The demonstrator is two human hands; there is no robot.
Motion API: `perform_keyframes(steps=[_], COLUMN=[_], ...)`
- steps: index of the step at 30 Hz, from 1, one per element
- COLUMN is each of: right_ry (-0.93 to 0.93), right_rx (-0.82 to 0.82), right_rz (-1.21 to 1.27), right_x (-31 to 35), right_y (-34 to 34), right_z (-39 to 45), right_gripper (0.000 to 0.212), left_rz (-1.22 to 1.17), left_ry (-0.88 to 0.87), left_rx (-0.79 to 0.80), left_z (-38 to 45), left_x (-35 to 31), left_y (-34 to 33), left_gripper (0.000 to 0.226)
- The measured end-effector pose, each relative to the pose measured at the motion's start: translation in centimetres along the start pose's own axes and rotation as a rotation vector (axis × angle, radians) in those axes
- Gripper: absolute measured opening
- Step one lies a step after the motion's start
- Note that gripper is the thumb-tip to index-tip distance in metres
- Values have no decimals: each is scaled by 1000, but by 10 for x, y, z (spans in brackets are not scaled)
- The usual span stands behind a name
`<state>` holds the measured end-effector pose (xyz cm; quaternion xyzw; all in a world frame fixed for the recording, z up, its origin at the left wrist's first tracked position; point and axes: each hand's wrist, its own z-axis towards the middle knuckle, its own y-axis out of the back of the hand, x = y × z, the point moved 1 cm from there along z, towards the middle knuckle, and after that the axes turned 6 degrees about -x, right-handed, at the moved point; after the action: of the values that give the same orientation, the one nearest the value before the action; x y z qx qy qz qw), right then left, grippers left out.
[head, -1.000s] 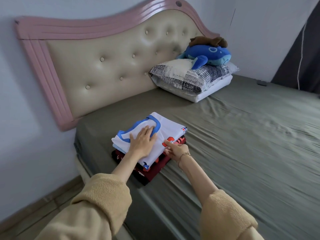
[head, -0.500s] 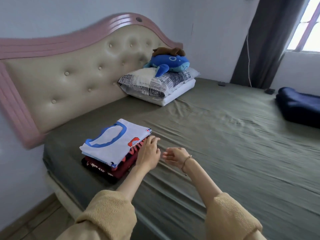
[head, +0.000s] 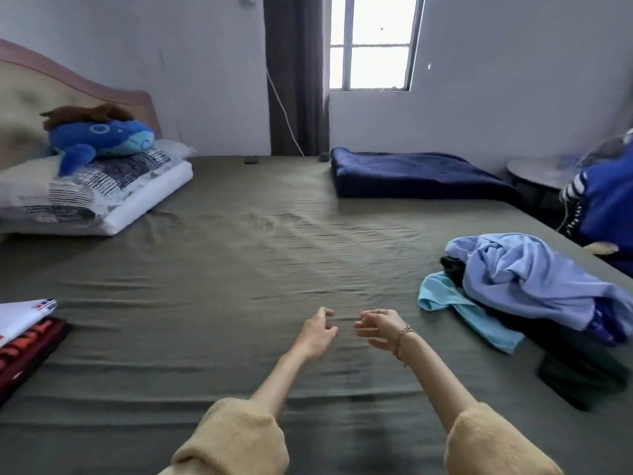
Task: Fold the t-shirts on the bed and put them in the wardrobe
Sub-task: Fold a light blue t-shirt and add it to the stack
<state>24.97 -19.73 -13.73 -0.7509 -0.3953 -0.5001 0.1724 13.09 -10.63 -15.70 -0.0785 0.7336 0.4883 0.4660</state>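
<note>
- fingers [head: 328, 311] on both hands loosely curled, holding nothing; left hand [head: 317, 332] and right hand [head: 378, 327] hover close together over the bare bed [head: 239, 269]
- looks like a between-shirts moment; next move is probably a reach right to the unfolded pile [head: 524, 286] to pull one tee free and spread it flat
- count: two folded tees in the stack [head: 24, 330] at the left edge, white on red; pile shows a lavender one, a light blue one, plus dark fabric I can't tell apart
</note>
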Motion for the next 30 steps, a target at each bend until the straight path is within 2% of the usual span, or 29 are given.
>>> perform_keyframes(steps=[5,9,15,17,19,24,27,30], right_ry=[-26,8,177,225,249,230,261,266], right_rx=[-171,-373,-744,-796,-779,-527,-533,-562], right_rz=[54,68,-268,-384,-498,-646,-563,-525], right_x=[-17,-24,-28,-24,-21,-23,-29,-30], right_y=[113,187,273,291,306,304,298,300], right_z=[8,12,20,16,17,30,36,36], right_gripper=[12,15,26,29,33,45,52,48], left_rz=[-12,-1,245,394,528,792,894,935], left_ry=[-71,-146,-449,-544,-636,-823,-855,-904], left_rx=[140,209,124,129,160,228,240,197], left_z=[12,18,38,43,47,52,51,45], left_x=[-75,-127,-197,-216,-231,-256,-266,-267], left_y=[-85,-137,-186,-195,-204,-226,-237,-240], left_gripper=[36,35,42,41,38,41,48,43])
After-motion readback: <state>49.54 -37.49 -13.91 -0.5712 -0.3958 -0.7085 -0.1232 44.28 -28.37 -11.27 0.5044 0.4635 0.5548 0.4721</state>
